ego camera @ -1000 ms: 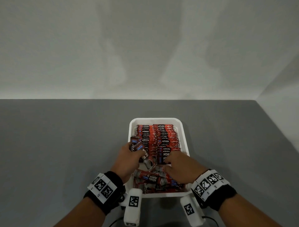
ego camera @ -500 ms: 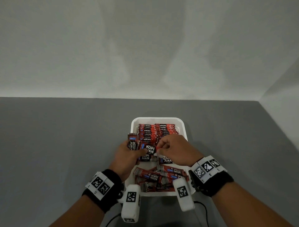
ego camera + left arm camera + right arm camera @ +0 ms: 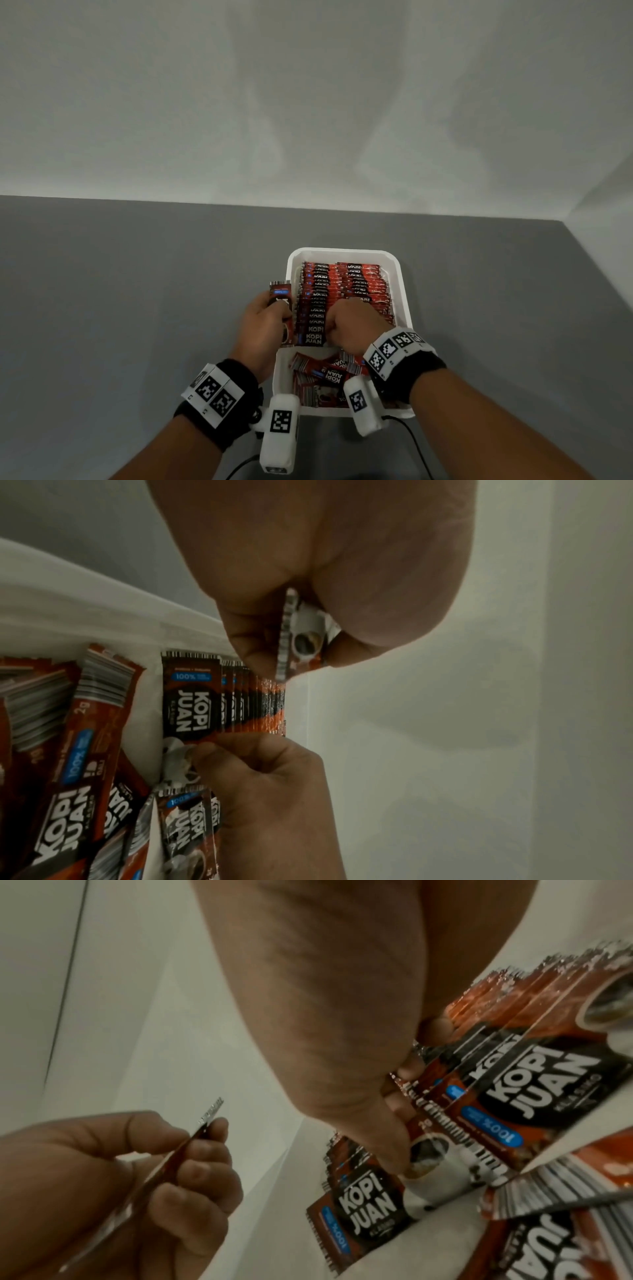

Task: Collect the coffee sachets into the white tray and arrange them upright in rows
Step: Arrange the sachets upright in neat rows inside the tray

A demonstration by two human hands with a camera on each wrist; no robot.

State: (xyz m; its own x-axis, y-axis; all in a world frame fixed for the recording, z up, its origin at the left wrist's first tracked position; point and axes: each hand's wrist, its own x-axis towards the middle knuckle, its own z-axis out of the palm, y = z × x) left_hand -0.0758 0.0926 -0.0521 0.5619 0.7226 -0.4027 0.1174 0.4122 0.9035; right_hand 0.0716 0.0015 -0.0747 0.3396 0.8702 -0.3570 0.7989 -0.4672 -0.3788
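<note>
The white tray (image 3: 343, 252) holds two rows of upright red-and-black coffee sachets (image 3: 346, 284). Several loose sachets (image 3: 325, 373) lie flat at its near end. My left hand (image 3: 279, 310) hovers over the tray's left rim and grips a sachet (image 3: 281, 294) upright between thumb and fingers; the left wrist view shows that sachet (image 3: 301, 639) edge-on. My right hand (image 3: 330, 329) is curled at the near end of the left row, and its fingertips (image 3: 205, 748) pinch the lower edge of the front sachet (image 3: 190, 699) standing there.
The tray sits on a grey table (image 3: 137, 291) whose far edge meets a pale wall (image 3: 308, 102); a side wall closes in at the right. A black cable (image 3: 416, 442) runs along the table by my right forearm.
My right hand took a sachet from the left hand's grip and brought it down to the front of the left row. The left hand shifted slightly left, over the tray's rim.
</note>
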